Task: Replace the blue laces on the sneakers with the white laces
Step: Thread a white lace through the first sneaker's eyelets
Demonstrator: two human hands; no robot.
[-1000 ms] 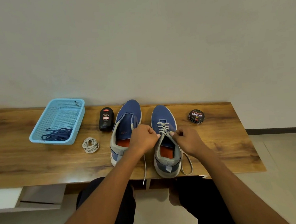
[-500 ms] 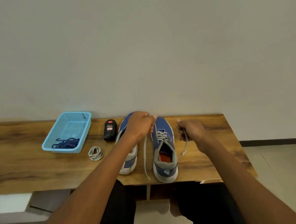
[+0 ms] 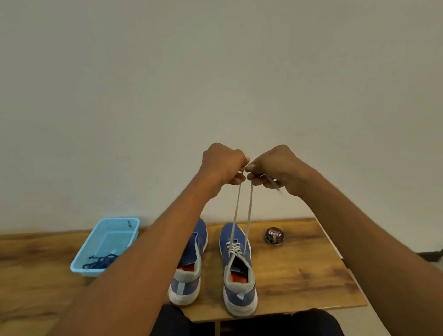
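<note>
Two sneakers are sitting side by side on the table (image 3: pixel 294 277), the right sneaker (image 3: pixel 238 271) a little nearer its front edge than the left sneaker (image 3: pixel 188 267). A basket (image 3: pixel 105 245) is lying well to their left with laces (image 3: pixel 100 261) in it. A tin (image 3: pixel 274 235) is resting just right of the sneakers. Both hands, left hand (image 3: pixel 224 164) and right hand (image 3: pixel 275 169), are hovering above the right sneaker, probably touching each other, each holding an end of its lace (image 3: pixel 248 214).

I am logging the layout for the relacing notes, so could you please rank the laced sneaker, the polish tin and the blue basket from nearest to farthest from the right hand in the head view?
1. Laced sneaker: just below the right hand, tied to it by the white lace.
2. Polish tin: on the table to the sneaker's right.
3. Blue basket: far to the left.
</note>
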